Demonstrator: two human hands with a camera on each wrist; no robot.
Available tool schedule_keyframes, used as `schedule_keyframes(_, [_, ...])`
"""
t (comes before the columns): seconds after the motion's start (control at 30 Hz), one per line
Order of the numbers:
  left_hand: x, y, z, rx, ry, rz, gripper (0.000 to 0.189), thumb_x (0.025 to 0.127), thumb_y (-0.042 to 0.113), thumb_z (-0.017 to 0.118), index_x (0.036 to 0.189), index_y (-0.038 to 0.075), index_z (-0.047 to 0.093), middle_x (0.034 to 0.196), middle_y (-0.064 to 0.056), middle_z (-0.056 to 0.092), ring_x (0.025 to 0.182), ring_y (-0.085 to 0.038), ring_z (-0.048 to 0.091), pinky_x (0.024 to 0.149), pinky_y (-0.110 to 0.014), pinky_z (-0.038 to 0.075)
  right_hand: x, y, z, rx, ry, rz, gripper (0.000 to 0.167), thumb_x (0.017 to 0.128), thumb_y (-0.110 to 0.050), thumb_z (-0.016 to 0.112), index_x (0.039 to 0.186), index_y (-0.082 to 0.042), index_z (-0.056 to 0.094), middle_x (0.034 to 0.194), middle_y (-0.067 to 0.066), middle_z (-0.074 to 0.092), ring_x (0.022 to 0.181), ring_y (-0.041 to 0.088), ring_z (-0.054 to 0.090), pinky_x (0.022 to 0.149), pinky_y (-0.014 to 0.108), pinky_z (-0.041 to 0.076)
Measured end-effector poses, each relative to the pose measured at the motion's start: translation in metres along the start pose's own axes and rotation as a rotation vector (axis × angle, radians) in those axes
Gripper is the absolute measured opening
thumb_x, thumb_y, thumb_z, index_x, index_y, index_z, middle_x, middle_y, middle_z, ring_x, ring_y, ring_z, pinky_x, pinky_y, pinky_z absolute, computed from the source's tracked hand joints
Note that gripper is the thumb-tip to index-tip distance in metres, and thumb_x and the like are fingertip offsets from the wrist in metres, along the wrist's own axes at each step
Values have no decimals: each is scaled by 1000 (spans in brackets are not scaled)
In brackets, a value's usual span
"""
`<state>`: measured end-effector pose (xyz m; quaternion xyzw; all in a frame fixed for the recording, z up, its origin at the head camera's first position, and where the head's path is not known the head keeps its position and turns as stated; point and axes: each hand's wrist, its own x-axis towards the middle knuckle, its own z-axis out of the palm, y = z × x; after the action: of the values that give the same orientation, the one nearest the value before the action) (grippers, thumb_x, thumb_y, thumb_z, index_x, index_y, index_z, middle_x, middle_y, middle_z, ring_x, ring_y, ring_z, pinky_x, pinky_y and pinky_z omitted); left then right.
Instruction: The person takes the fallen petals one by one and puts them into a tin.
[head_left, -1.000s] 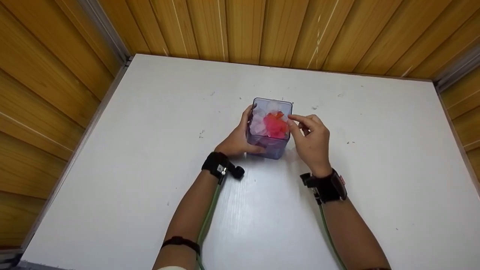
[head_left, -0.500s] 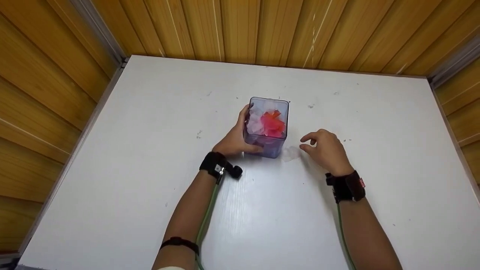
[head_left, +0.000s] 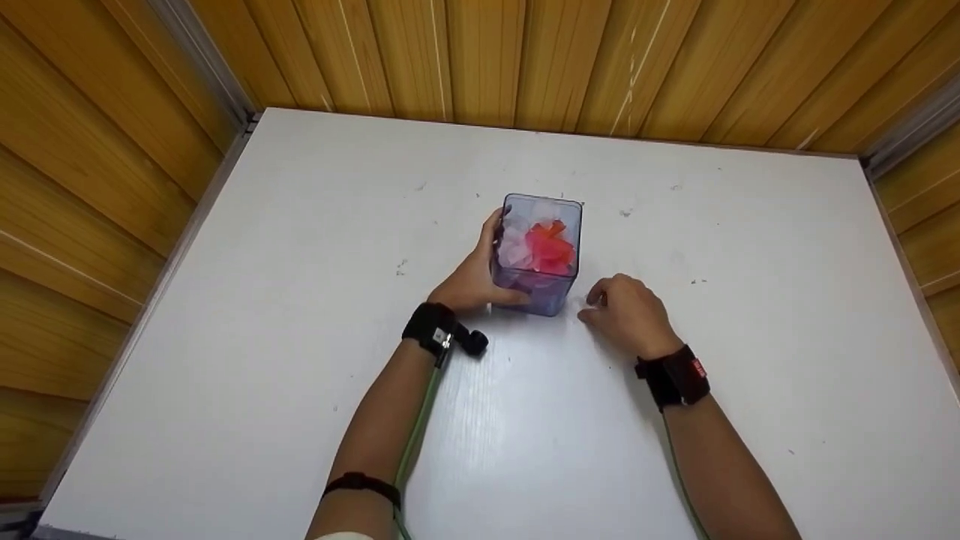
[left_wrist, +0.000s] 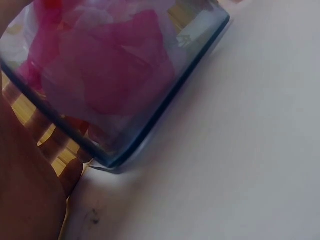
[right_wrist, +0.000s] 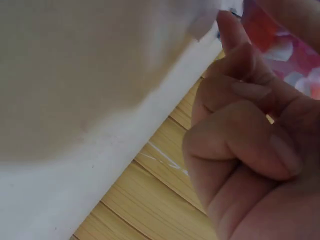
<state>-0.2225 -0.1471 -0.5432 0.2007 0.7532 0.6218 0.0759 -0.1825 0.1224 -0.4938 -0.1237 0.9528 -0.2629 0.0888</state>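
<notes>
A translucent bluish square plastic box (head_left: 536, 292) stands on the table, holding pink, red and pale artificial petals (head_left: 551, 251). My left hand (head_left: 469, 283) grips its left side, thumb across the front face and fingers behind. In the left wrist view the pink petals (left_wrist: 122, 65) show through the box wall. My right hand (head_left: 634, 315) is low over the table just right of the box, its thumb and index fingertip apart. Beside that index fingertip lies a thin pale petal (right_wrist: 204, 24). The other fingers of that hand are bent toward the palm.
The white table (head_left: 300, 225) carries small dark marks. Yellow wood-look panels (head_left: 480, 60) wall it in at the back and sides. Each wrist wears a black camera strap (head_left: 431, 326) with a green cable.
The right hand has moved from the box's right rim down to the table, past and then back toward the pale petal beside the box. The left hand keeps its grip.
</notes>
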Motion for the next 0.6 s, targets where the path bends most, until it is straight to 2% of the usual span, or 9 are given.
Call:
schedule_keyframes(0.17, [0, 2, 1, 3, 1, -4, 137, 65, 29, 96, 164, 28, 1, 164, -3, 26, 149, -12, 26, 123, -42, 24, 0, 0, -4, 32, 30, -3, 12, 90, -10, 73, 96, 0, 78, 91, 13, 67, 89, 30, 59, 75, 43, 47])
schedule_keyframes(0.27, [0, 1, 0, -2, 5, -5, 137, 66, 29, 96, 164, 27, 1, 164, -4, 25, 149, -12, 26, 123, -42, 24, 0, -1, -10, 56, 110, -33, 12, 93, -11, 72, 97, -2, 79, 89, 13, 64, 87, 30, 56, 73, 40, 44])
schedule_keyframes(0.4, [-1, 0, -1, 4, 12, -12, 138, 65, 30, 97, 164, 28, 1, 164, -3, 25, 150, -12, 25, 123, -42, 24, -1, -4, -17, 126, 325, -99, 11, 94, -10, 75, 96, 0, 79, 82, 13, 60, 80, 28, 53, 69, 34, 38])
schedule_keyframes(0.53, [2, 0, 1, -2, 19, -9, 138, 65, 31, 97, 164, 30, 1, 165, -5, 23, 150, -16, 25, 123, -44, 25, 2, -10, -24, 257, 586, -162, 11, 92, -7, 78, 95, 4, 78, 76, 15, 56, 75, 25, 50, 67, 27, 32])
schedule_keyframes(0.6, [4, -1, 3, -7, 24, -9, 138, 65, 32, 97, 164, 30, 1, 165, -5, 23, 150, -18, 25, 123, -45, 26, 3, -14, -27, 332, 690, -185, 10, 91, -5, 78, 94, 5, 78, 75, 14, 55, 74, 23, 49, 67, 24, 32])
